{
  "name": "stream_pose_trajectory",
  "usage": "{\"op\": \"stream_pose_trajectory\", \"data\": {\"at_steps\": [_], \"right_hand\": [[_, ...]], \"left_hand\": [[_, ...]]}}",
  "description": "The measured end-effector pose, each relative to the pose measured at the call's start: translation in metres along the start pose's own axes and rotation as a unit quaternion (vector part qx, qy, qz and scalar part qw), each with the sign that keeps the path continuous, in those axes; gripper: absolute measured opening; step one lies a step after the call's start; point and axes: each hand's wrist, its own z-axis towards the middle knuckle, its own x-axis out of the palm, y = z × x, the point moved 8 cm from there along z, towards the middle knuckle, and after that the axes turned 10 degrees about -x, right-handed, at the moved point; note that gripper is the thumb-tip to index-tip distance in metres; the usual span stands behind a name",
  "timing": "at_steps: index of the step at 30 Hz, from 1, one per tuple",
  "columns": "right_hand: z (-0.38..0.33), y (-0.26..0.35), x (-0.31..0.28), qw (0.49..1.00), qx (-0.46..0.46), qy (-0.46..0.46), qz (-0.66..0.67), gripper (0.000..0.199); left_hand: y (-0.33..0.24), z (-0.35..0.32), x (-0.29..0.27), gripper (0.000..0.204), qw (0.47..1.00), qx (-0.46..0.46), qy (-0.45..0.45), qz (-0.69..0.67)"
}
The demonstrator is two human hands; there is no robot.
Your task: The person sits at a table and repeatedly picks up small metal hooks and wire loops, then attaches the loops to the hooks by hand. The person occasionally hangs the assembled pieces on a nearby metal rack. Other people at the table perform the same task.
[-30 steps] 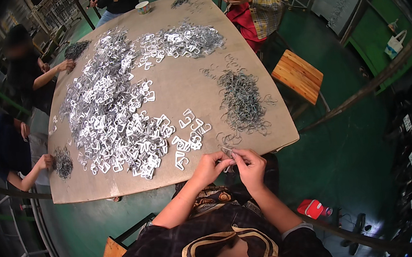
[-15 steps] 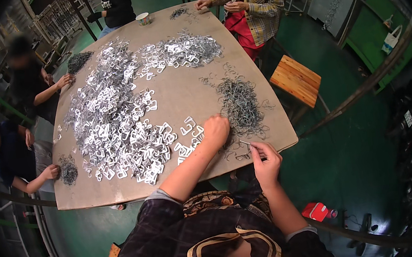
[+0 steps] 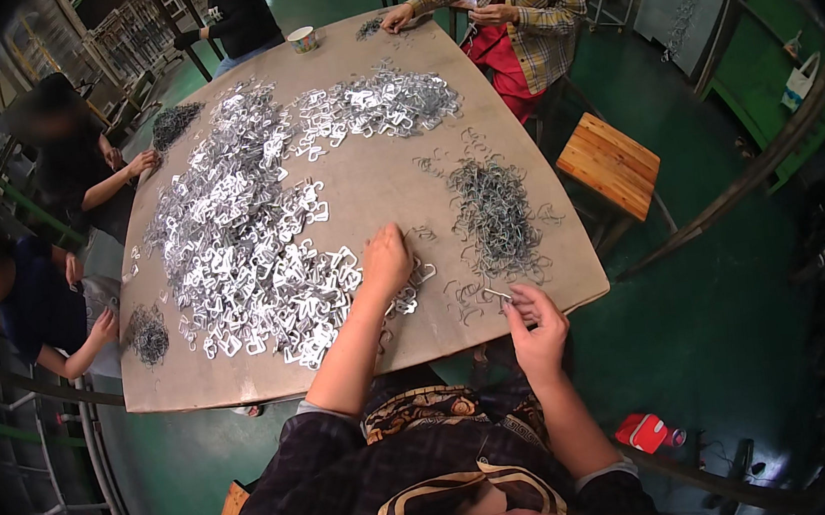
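Observation:
My left hand (image 3: 388, 260) is over the table between two piles, its fingers curled. What they hold, if anything, is hidden. Just left of it spreads a big heap of shiny flat silver hook pieces (image 3: 247, 214), and a few lie under and beside the wrist. Near the table's front right edge my right hand (image 3: 539, 333) pinches a small thin metal piece (image 3: 497, 293) between thumb and fingers. Beyond that hand sits a pile of dark bent wire hooks (image 3: 493, 211), with several strays around it.
A second heap of silver pieces (image 3: 376, 103) lies farther back on the brown table (image 3: 365, 187). Co-workers sit along the left and far sides, one in a plaid shirt (image 3: 548, 17). A paper cup (image 3: 302, 40) stands at the back. Right of the table is a wooden stool (image 3: 609, 164).
My left hand has moved left, away from the dark wire pile toward the silver heap. My right hand still pinches the small metal piece in about the same place. The whole view has shifted slightly.

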Motion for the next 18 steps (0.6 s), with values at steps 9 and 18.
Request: {"op": "stream_pose_trajectory", "data": {"at_steps": [9,18], "right_hand": [[0.002,0.001,0.013,0.999,0.003,0.029,0.015,0.029],[0.005,0.030,0.036,0.996,-0.046,0.069,0.028,0.036]], "left_hand": [[-0.025,-0.067,-0.025,0.018,0.942,-0.089,0.165,-0.277],[-0.084,-0.088,-0.091,0.013,0.918,0.030,0.066,-0.390]]}}
